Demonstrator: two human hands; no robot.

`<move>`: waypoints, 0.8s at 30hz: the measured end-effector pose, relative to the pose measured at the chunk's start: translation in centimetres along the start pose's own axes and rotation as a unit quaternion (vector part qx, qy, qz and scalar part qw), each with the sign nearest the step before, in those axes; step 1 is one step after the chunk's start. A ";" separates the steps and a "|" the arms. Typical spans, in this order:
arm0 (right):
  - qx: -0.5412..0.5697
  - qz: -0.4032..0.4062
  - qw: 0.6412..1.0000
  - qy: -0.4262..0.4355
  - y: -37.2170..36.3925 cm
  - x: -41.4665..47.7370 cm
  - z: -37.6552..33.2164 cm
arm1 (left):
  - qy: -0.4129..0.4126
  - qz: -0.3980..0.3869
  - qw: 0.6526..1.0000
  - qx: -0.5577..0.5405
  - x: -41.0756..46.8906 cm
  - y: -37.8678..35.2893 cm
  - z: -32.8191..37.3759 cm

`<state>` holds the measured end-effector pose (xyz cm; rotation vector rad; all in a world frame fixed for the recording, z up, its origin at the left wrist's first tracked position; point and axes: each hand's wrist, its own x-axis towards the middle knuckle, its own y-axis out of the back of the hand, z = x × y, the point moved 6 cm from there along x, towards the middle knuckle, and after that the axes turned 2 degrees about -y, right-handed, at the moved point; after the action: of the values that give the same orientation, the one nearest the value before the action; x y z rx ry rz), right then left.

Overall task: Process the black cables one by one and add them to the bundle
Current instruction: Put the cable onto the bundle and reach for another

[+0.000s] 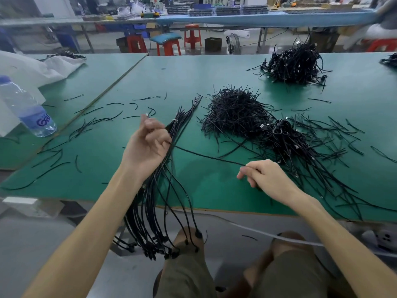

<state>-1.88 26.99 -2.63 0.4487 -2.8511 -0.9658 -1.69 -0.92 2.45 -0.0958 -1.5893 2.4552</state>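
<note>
Left hand (148, 145) clamped on bundle (159, 203), right hand (264, 175) pinching single cable (210, 157) taut between the two.

Left to right: water bottle (25, 106) lying tilted at the green table (193, 69) left edge, white bag (32, 67) behind it, loose black offcuts (96, 120) scattered near. Left hand fingers closed round the bundle mid-length, tied tips fanning up over the table, plug ends hanging down past the table edge to the knee. One cable runs straight from left fist to right thumb and forefinger (closed on it). Behind, heap of short ties (234, 110); right of it the unprocessed cable pile (287, 140), strands trailing toward the right wrist. Further back right, another cable heap (294, 63), well apart.
</note>
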 end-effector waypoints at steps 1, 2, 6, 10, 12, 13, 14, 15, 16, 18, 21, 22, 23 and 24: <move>0.025 0.010 1.000 0.001 0.5 0.1 -0.1 | 0.034 -0.035 0.996 0.071 -0.4 -0.6 -0.1; 0.054 0.024 0.998 0.001 1.0 0.2 -0.3 | 0.063 -0.069 0.978 0.189 -0.9 -1.0 -0.4; 0.152 0.033 0.988 -0.009 2.0 0.6 -2.1 | 0.161 -0.177 0.695 0.678 -2.1 -0.7 -3.9; 0.202 0.013 0.979 0.024 0.9 0.1 -5.6 | 0.061 -0.072 0.670 0.736 -0.7 0.8 -5.6; 0.219 0.009 0.974 0.050 0.3 -0.5 -7.2 | -0.002 -0.002 0.777 0.630 -0.4 1.1 -5.4; 0.220 0.006 0.973 0.064 -0.2 -0.9 -7.9 | -0.018 0.013 0.819 0.573 -0.2 1.1 -5.3; 0.213 0.001 0.974 0.081 -0.7 -1.3 -8.5 | -0.024 0.020 0.842 0.539 -0.2 1.1 -5.4; 0.201 -0.008 0.975 0.098 -1.3 -1.8 -9.1 | -0.017 0.016 0.854 0.521 -0.1 1.0 -5.8; 0.190 -0.021 0.975 0.113 -2.0 -2.3 -9.6 | 0.007 0.003 0.861 0.508 -0.2 0.8 -6.4; 0.181 -0.040 0.973 0.136 -3.3 -3.1 -10.6 | 0.080 -0.039 0.863 0.498 -0.6 0.5 -8.1; 0.185 -0.029 0.968 0.164 -3.5 -3.4 -12.0 | 0.146 -0.088 0.855 0.491 -1.2 0.5 -9.5; 0.187 -0.025 0.967 0.170 -3.3 -3.5 -12.1 | 0.151 -0.086 0.866 0.469 -1.3 0.3 -9.5; 0.185 -0.022 0.967 0.172 -3.0 -3.4 -12.2 | 0.148 -0.080 0.882 0.441 -1.4 -0.1 -9.4; 0.179 -0.021 0.969 0.170 -2.9 -3.5 -12.0 | 0.142 -0.085 0.894 0.417 -1.5 -0.5 -9.2</move>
<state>4.35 18.93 5.17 0.6388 -2.6983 -0.3272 1.38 7.15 -1.00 -0.1542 -0.3314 2.5966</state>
